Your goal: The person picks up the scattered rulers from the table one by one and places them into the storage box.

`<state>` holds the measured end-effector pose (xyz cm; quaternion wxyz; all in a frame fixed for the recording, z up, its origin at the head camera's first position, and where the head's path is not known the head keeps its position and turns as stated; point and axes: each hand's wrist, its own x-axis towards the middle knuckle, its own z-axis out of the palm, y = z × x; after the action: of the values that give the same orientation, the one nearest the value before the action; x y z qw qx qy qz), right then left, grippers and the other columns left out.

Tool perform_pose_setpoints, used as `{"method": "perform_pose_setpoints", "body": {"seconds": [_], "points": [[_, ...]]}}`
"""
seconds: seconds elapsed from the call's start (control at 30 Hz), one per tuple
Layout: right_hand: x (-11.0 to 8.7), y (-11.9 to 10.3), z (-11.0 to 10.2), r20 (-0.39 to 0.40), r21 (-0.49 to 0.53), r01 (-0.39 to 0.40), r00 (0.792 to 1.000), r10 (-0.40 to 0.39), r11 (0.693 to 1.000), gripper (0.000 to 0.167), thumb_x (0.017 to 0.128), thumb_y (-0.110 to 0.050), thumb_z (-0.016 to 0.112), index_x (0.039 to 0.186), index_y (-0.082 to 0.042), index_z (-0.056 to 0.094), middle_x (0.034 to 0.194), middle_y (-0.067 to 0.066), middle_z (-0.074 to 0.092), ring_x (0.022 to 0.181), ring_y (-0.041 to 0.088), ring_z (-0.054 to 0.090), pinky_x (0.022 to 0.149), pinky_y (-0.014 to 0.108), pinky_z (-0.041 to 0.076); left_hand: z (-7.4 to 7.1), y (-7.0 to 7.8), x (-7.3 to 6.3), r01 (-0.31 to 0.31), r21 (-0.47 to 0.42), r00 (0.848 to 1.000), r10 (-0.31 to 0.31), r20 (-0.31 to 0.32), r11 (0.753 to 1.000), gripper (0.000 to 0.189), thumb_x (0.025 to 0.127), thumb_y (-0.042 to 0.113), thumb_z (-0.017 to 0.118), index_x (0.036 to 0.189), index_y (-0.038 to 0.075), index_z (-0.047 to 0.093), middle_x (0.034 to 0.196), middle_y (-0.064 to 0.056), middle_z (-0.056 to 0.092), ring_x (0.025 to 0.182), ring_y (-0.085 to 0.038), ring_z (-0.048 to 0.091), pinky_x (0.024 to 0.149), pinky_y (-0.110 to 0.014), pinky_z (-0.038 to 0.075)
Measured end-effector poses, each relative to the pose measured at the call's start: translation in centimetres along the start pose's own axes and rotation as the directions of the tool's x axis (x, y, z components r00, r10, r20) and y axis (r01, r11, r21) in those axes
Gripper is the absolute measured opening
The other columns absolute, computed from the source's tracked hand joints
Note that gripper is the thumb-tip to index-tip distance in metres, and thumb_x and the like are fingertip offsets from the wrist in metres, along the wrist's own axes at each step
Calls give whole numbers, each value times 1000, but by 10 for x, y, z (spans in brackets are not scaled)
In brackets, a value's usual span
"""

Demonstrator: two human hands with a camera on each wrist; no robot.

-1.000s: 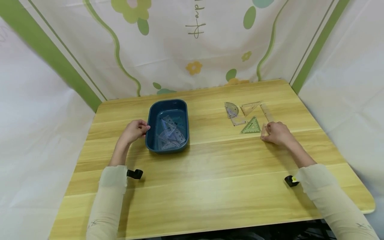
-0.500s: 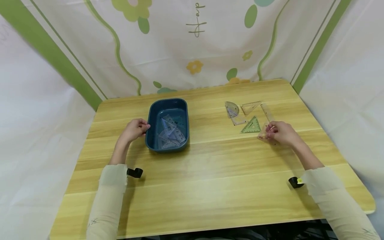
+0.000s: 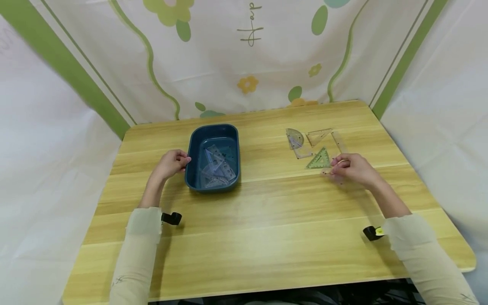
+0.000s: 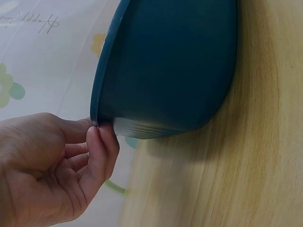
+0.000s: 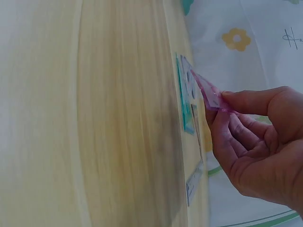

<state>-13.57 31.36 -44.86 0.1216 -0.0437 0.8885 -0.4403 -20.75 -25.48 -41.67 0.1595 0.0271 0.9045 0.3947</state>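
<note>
My left hand point(image 3: 170, 164) pinches the left rim of a dark blue plastic tub point(image 4: 175, 61) between thumb and fingers. Inside the tub lie several clear drawing tools, among them a ruler point(image 3: 228, 171) and a protractor point(image 3: 216, 182). On the right, my right hand point(image 3: 354, 170) pinches a pink-tinted clear set square point(image 5: 210, 97) by its edge, tilted above the tabletop. A green set square point(image 3: 319, 159) lies just left of those fingers. Part of the pink piece is hidden behind the fingers.
Beyond the green piece lie a protractor point(image 3: 297, 136) overlapping a clear set square point(image 3: 303, 153), another set square point(image 3: 317, 137) and a short ruler point(image 3: 338, 142). A printed cloth point(image 3: 213, 63) hangs behind the wooden table point(image 3: 259, 237).
My right hand has lifted the pink set square from the table and shifted it slightly left, toward the green one. My left hand stays at the tub's rim.
</note>
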Motion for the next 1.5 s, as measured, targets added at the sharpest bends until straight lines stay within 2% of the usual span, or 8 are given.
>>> {"method": "perform_pose_setpoints", "body": {"seconds": [0.17,0.3,0.53,0.7,1.0,1.23,1.5], "points": [[2,-8,6,9,80,31,999,-32,996,25,96,0,60,117,13,56,95,16,74,82,3,70,73,19,57,-1,0,-1,1,1,1000,-1,1,1000,32,105,21,52,121,-7,53,100,-15,61,76,-14,56,73,-27,57],[3,-15,11,28,130,34,999,-38,991,25,96,1,60,117,14,55,94,13,75,84,6,71,73,21,58,-2,-1,-1,-15,-8,1000,15,-1,1000,30,105,21,52,117,-7,54,95,-12,61,74,-14,56,71,-26,56],[5,-23,18,66,203,30,997,-44,979,26,97,2,58,119,15,52,94,16,74,87,11,72,77,23,59,-1,1,-1,-14,-21,1000,14,-3,1000,29,104,21,53,115,-6,54,93,-11,61,77,-20,58,70,-27,57],[6,-28,22,70,204,43,996,-59,978,26,98,1,58,119,14,52,94,16,74,86,7,72,77,22,59,-1,2,1,1,-8,1000,-1,5,1000,30,105,20,52,118,-7,53,96,-13,59,78,-19,58,71,-25,56],[8,-38,31,79,232,53,994,-73,971,30,98,-2,60,122,14,53,99,21,73,87,8,72,78,22,59,-1,8,2,-13,5,1000,13,8,1000,29,105,19,52,117,-7,53,93,-12,58,77,-20,58,71,-28,57],[16,-43,45,85,242,50,994,-72,969,29,98,-4,61,120,12,55,99,20,74,87,9,73,78,22,58,-3,5,1,-11,17,1000,11,6,1000,28,105,18,51,117,-7,53,91,-12,58,75,-20,59,70,-28,57],[24,-49,61,87,286,64,992,-92,956,26,96,-1,61,117,13,56,93,14,75,83,7,73,76,22,59,-2,3,-2,-13,29,1000,13,1,999,28,105,18,51,118,-7,53,94,-13,59,78,-22,60,72,-32,58]]}}
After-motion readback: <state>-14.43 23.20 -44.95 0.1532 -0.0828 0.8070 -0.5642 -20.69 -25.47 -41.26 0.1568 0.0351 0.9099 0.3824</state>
